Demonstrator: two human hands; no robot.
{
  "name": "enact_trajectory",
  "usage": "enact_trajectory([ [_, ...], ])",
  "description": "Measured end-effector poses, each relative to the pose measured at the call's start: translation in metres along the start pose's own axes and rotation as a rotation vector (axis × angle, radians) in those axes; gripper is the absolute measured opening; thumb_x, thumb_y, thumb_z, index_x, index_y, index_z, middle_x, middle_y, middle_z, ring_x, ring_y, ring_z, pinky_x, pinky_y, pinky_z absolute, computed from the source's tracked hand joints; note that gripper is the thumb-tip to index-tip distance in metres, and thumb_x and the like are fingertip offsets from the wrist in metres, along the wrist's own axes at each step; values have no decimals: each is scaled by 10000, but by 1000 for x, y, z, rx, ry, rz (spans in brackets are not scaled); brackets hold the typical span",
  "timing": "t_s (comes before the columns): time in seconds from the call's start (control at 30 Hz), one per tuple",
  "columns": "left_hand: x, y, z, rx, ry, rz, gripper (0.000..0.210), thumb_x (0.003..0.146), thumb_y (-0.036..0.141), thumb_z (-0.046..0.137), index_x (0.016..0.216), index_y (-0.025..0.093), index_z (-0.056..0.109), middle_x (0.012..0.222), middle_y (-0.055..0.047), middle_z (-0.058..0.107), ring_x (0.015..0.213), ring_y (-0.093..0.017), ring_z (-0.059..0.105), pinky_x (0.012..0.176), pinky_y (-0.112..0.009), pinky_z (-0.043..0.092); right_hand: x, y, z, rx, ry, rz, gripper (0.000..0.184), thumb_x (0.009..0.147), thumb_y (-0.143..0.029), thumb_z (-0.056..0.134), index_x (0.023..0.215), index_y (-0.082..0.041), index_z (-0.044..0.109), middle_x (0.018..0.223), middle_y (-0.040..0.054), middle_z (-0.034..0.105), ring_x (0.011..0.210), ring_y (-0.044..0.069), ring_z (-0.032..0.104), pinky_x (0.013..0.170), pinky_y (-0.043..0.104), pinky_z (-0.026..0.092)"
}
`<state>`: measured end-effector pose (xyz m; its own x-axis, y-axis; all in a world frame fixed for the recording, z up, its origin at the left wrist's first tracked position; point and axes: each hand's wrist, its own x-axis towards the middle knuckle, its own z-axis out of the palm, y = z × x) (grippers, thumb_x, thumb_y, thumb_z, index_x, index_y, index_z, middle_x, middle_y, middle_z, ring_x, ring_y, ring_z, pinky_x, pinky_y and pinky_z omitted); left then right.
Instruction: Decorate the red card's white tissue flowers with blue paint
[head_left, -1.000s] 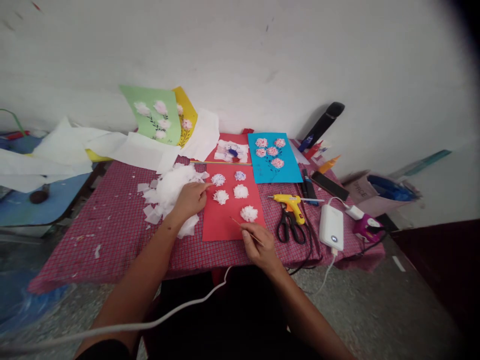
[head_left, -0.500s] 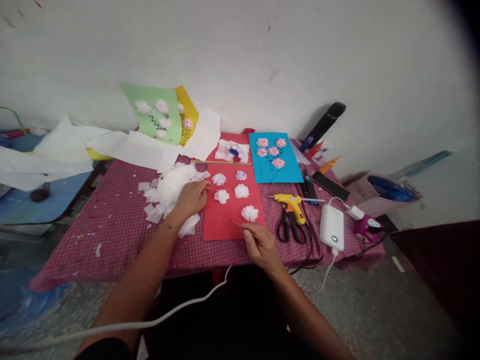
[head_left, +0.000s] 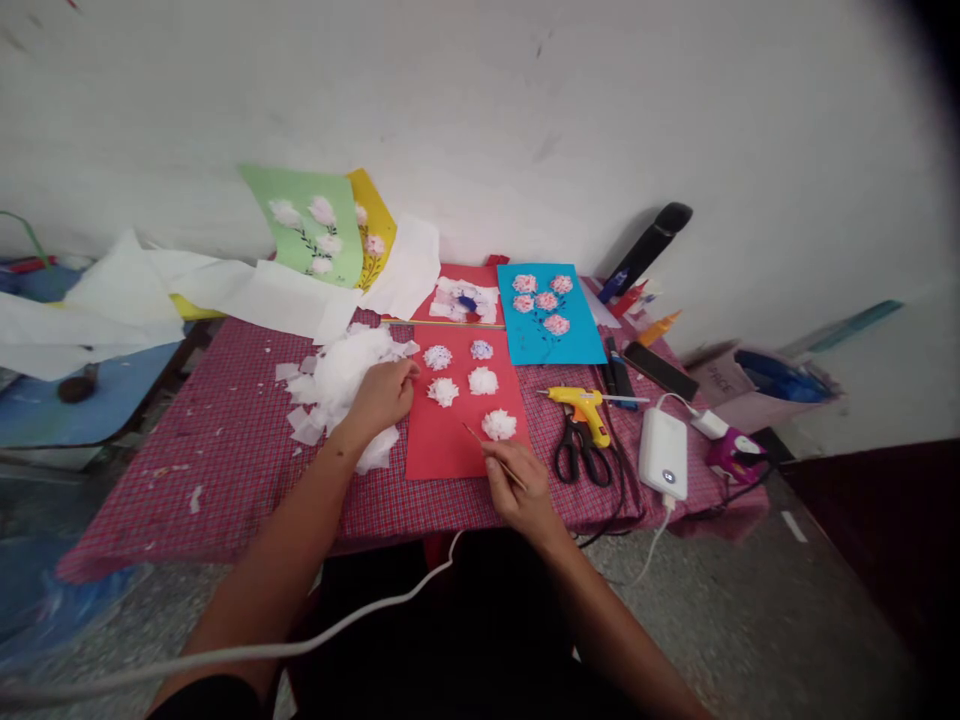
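My right hand (head_left: 521, 490) pinches a thin paintbrush (head_left: 474, 434), its tip over the lower part of a red sheet of paper (head_left: 442, 450). Several crumpled white paper flowers (head_left: 483, 381) sit on that sheet, and the upper ones carry bluish-purple specks. The nearest flower to the brush (head_left: 499, 424) is plain white. My left hand (head_left: 386, 395) rests at the sheet's left edge with its fingers curled in, and nothing shows in them. Beside it lies a heap of white tissue pieces (head_left: 345, 365), partly hidden by the hand. Blue paint marks a tissue pad (head_left: 466, 302) behind the flowers.
A blue sheet with pink flowers (head_left: 547, 345) lies to the right. Nearer are a yellow glue gun (head_left: 581, 400), black scissors (head_left: 574, 460) and a white power bank (head_left: 664, 455). Green (head_left: 292, 190) and yellow cards lean on the wall. A white cable (head_left: 360, 615) crosses in front.
The paintbrush tip has risen slightly away from me over the red sheet, and my right hand has shifted very little. My left hand stays in place.
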<state>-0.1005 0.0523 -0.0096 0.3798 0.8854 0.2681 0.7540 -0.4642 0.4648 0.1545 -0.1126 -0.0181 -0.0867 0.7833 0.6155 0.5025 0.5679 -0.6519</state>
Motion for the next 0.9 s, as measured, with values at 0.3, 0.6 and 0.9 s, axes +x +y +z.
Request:
enact_trajectory([
  [0.3,0,-2,2,-6,7,1,251,885,170,469,1053,208,652,1050,-81,788,986,-263,744,928,-399,561,1,-2,1,-32,-19,-1,282,983,-115,563,1207,-248,670,986,69,758,870,203,732,765,346,603],
  [0.6,1,-3,3,-20,5,-1,243,878,163,478,1041,210,652,1054,-85,790,988,-267,748,940,-407,571,0,0,1,-6,-22,4,298,963,-95,580,1200,-244,683,983,67,759,871,201,732,773,340,598],
  [0.9,0,-2,1,-20,11,-5,235,877,167,484,1029,213,657,1049,-76,789,977,-257,744,920,-387,566,0,0,1,16,-48,-9,303,965,-99,581,1204,-254,685,982,65,754,856,195,719,759,342,598],
])
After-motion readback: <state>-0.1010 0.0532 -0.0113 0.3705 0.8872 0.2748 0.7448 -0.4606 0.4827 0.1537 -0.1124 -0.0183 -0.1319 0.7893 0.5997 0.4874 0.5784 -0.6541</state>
